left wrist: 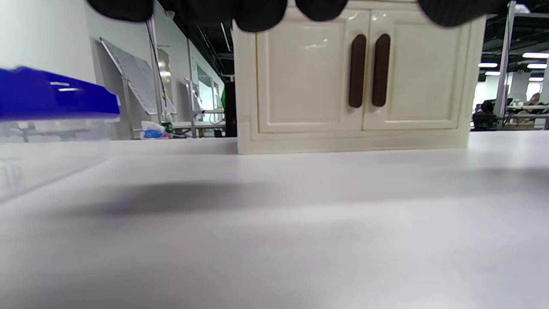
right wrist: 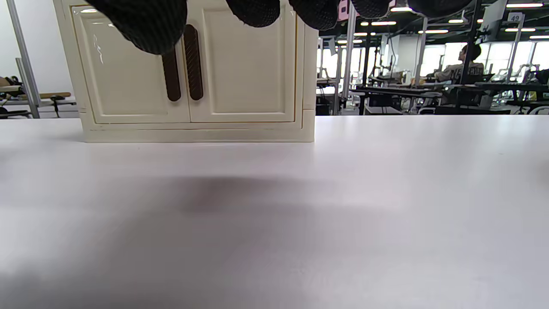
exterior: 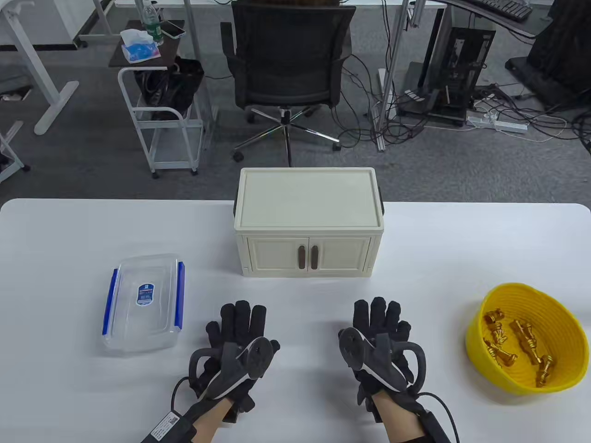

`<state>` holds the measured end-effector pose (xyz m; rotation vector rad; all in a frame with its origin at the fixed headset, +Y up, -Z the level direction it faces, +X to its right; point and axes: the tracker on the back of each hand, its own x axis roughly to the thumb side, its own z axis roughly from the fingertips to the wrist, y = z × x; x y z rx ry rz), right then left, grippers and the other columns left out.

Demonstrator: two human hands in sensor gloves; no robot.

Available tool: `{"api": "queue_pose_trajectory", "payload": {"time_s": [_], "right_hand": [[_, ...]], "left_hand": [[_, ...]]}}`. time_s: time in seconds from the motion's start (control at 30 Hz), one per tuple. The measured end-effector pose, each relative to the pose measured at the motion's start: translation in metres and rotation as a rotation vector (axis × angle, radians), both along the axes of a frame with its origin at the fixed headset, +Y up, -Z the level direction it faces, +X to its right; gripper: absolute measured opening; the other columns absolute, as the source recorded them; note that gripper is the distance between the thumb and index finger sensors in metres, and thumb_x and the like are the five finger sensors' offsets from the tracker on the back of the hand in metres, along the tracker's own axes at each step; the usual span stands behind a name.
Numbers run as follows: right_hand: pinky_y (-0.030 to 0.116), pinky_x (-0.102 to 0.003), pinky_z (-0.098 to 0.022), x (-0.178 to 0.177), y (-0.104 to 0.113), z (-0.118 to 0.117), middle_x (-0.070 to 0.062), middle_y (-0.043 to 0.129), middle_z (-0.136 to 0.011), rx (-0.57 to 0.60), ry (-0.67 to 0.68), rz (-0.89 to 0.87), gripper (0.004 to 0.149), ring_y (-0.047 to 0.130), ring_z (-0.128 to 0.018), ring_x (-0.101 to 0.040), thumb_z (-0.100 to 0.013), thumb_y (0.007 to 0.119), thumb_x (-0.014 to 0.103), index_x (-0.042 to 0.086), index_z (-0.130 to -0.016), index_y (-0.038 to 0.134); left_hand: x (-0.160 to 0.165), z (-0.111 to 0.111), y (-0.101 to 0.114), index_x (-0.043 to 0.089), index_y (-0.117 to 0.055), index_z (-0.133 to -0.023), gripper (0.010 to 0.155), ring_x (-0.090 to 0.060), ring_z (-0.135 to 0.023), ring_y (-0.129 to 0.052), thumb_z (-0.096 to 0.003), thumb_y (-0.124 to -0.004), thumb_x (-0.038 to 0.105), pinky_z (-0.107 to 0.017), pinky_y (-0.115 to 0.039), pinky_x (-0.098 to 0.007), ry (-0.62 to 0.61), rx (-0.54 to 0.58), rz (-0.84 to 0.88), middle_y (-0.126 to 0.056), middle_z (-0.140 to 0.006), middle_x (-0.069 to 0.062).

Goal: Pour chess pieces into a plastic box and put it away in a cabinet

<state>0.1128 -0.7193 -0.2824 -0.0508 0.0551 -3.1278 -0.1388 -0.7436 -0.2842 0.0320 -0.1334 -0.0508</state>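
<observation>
A clear plastic box (exterior: 143, 304) with blue side clips and a lid on it lies at the table's left; its blue clip shows in the left wrist view (left wrist: 51, 98). A yellow bowl (exterior: 480, 341) at the right holds several gold chess pieces (exterior: 524, 344). A cream cabinet (exterior: 308, 221) with two shut doors and brown handles stands at the back middle; it also shows in the left wrist view (left wrist: 356, 77) and the right wrist view (right wrist: 193, 73). My left hand (exterior: 238, 323) and right hand (exterior: 381, 318) lie flat and empty, fingers spread, in front of the cabinet.
The white table (exterior: 69, 240) runs to a far edge behind the cabinet. Beyond it stand an office chair (exterior: 288, 60) and a small cart (exterior: 161, 120) on the floor.
</observation>
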Motion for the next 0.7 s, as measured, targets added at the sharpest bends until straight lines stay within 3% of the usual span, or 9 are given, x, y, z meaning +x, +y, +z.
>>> {"api": "queue_pose_trajectory", "payload": {"time_s": [0.4,0.7], "right_hand": [[0.055,-0.073,-0.067,0.0,0.002,0.0,-0.036,0.042,-0.112,0.008,-0.001,-0.029,0.075,0.042,-0.097,-0.065,-0.062,0.061,0.05,0.004,-0.114,0.035],[0.06,-0.069,-0.067,-0.01,0.006,-0.01,-0.036,0.048,-0.11,0.022,0.004,-0.133,0.078,0.055,-0.094,-0.062,-0.061,0.064,0.052,0.002,-0.114,0.036]], "left_hand": [[-0.009,-0.005,0.004,0.022,-0.029,-0.116,0.076,-0.05,-0.113,-0.032,-0.0548,-0.054,0.061,-0.075,-0.041,-0.075,0.039,-0.009,0.047,-0.028,-0.125,-0.019],[-0.009,-0.003,0.011,0.023,-0.029,-0.116,0.076,-0.05,-0.113,-0.032,-0.0549,-0.054,0.061,-0.075,-0.041,-0.075,0.021,0.027,0.065,-0.028,-0.125,-0.019]]}}
